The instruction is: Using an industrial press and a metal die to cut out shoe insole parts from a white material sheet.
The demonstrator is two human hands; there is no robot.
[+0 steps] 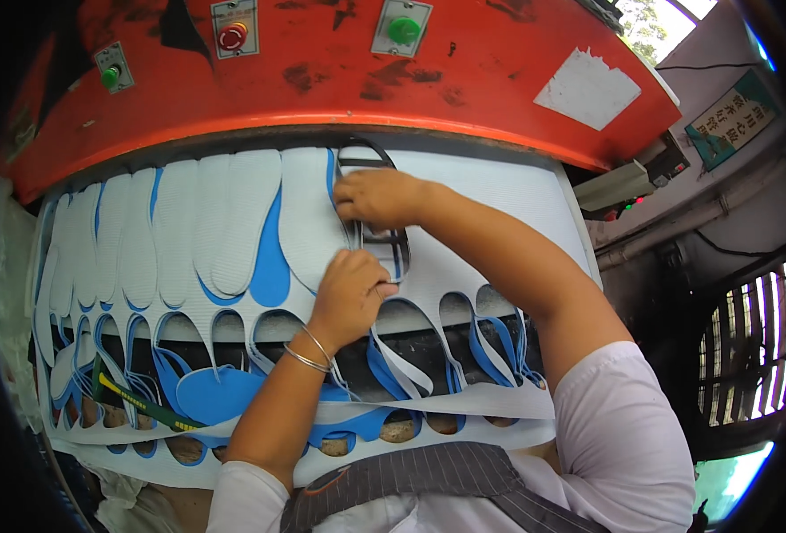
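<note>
"Where is the cutting frame [381,236]?"

"Under the right hand [380,197] and just beyond the left hand [350,289], lying on the white foam sheet [500,178]. It's a black, narrow, sole-shaped outline with crossbars."

"Which way does it point?"

"Its long axis runs away from the person, far end leaning a little to the left. The rounded far end shows past the right hand and faces the red machine [322,93]; the near end sits just right of the left hand's knuckles. Which end is the toe I can't tell, as the hands cover part of it."

"How are the hands set?"

"The right one is clamped on the frame, fingers curled over its left side. The left one has its fingers drawn in against the lower left edge; whether they grip the rim is hidden. A bracelet [309,360] circles that wrist."

"What's around them?"

"Left of the right hand, a white insole [307,213] lies close along the frame, its length running much the same way. Farther left, beyond the left hand, is a blue insole [270,266]. Nearer the person than the left hand, and to its left, another blue piece [220,397] lies crosswise over the cut-out strips."
</note>
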